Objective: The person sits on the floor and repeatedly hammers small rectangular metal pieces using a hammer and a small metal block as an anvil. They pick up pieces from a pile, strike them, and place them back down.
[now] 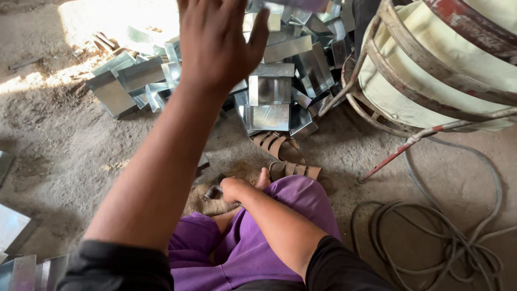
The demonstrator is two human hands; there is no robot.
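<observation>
The ground is bare grey dirt, with bright sun falling at about 11 o'clock. A big heap of shiny metal boxes [269, 70] lies at 12 o'clock. They are folded from thin sheet metal, and the ones facing up look hollow with nothing inside them. A few more flat metal pieces [19, 253] lie at 8 o'clock.

The left hand [221, 40] is stretched out over the heap with its fingers spread wide. It holds nothing. The right hand [234, 188] is low, near the middle, just above the purple trousers [269, 237]. It is curled shut around a small dark tool [214, 191], though most of the tool is hidden, so I cannot tell what kind it is. A scrap of brown sacking [207, 205] lies under it.

Many boxes are already folded and piled up. How many are left to do cannot be told from here.

At 2 o'clock stands a rusty round metal frame [425, 86] with pale cloth inside. A grey hose [447, 237] coils at 4 o'clock. Two brown sandals [283, 153] lie near the foot.
</observation>
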